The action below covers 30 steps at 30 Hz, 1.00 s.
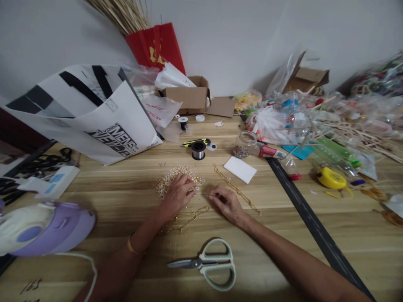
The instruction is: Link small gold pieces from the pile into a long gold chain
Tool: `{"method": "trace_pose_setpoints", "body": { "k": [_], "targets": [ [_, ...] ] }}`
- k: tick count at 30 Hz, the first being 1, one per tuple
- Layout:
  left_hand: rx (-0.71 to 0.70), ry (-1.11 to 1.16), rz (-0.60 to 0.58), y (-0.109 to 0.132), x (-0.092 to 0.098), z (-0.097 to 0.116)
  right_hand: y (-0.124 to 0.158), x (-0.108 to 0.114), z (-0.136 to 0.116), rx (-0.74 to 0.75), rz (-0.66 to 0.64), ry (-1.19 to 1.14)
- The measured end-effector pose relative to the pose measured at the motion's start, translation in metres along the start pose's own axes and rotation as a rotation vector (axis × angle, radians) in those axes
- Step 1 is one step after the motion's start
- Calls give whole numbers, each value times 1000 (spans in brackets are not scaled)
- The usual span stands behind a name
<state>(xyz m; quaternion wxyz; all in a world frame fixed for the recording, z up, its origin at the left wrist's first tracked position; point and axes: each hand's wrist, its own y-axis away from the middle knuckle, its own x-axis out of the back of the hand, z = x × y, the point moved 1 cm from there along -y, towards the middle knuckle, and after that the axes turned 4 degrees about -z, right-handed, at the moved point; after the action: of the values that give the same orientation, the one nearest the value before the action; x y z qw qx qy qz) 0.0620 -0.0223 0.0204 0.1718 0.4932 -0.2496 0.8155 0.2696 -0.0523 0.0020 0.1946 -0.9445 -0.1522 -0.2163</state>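
My left hand (180, 191) rests on a pile of small gold and clear beads (170, 176), its fingers bent down among them; what they hold, if anything, is hidden. Just right of the pile, my right hand (227, 202) is closed in a pinch near the table top. A thin strand seems to lie at its fingertips, too fine to name. One gold chain (237, 191) stretches beyond and beside the right hand. Another gold chain (192, 217) lies between my forearms. Closer to me are scissors (210, 263) with pale handles, blades pointing left.
A wire spool (198, 151), a cutter knife (190, 143), a jar of beads (244, 144) and a white card (240, 169) lie beyond my hands. Left are a paper bag (94, 126) and a purple iron (56, 228). A yellow tape measure (331, 178) and plastic clutter fill the right.
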Motion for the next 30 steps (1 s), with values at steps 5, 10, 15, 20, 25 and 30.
{"method": "trace_pose_setpoints", "body": {
  "k": [5,10,15,20,25,30],
  "targets": [
    [8,-66,-8,0,1,-6,0,-1,1,-29,7,-17],
    [60,-37,15,0,2,-20,0,-1,1,-33,10,-8],
    [113,8,42,1,4,-27,-1,0,1,-39,13,-27],
    [180,56,45,0,7,-30,-2,0,0,-33,16,-29],
    [233,156,56,1,5,-35,-1,-1,1,-39,5,-29],
    [190,94,103,0,6,-29,-1,-1,2,-42,6,-32]
  ]
}}
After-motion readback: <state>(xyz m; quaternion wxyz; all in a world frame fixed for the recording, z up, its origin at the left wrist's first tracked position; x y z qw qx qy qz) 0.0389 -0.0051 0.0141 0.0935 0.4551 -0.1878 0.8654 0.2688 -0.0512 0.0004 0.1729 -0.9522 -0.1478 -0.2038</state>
